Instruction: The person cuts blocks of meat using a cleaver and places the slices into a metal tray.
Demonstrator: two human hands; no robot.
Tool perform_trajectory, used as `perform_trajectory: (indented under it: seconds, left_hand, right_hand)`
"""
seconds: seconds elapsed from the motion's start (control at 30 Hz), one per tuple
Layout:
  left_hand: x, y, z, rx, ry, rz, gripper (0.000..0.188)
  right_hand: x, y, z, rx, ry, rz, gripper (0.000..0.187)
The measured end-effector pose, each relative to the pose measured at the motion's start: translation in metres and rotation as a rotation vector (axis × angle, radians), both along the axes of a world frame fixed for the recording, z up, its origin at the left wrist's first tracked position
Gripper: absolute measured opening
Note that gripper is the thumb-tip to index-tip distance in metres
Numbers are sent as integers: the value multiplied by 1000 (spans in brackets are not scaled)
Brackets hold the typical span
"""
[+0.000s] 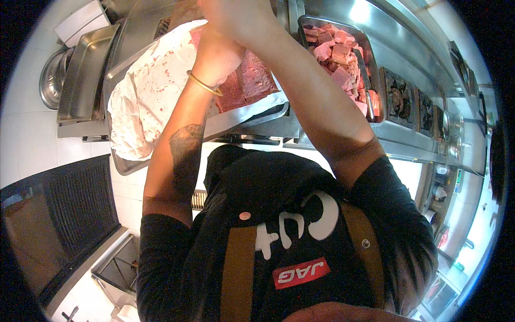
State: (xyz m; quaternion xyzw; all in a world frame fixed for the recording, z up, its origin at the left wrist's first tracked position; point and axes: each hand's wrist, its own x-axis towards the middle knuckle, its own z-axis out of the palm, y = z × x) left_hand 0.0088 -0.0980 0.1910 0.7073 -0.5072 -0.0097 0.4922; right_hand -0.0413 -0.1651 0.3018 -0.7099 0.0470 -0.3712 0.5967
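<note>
Working w/ both hands raised together at top centre of frame, over a big steel tray (120, 163) lined w/ stained white paper (145, 91); a slab of red raw meat (252, 80) lies on the tray's right part, directly under the hands. Left hand (217, 40), gold bangle (204, 83) at the wrist, seems closed against the right hand (241, 16), but fingers run off the top edge, so can't tell if either is clenched or grasping anything. Judging by pose, the step looks like handling or portioning the slab; the next move prob. needs a firm hold on slippery meat and care w/ the loose paper.

Upper right: a steel pan (306, 21) full of cut meat cubes (338, 53), then darker pans further right. Upper left: an empty steel pan (86, 70). Stainless counter (407, 145) runs across; white tiled floor (27, 145) at left, black grate mat (75, 204) lower left.
</note>
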Motion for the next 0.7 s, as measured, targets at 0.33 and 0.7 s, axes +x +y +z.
perform_trajectory:
  seconds: [0.33,0.7]
  left_hand:
    - [37,-28,10,-336,581,-100,21]
    - [20,-38,59,-637,1306,-282,12]
  right_hand:
    - [55,-16,10,-75,128,-86,49]
    - [29,-19,48,-67,-47,-36,52]
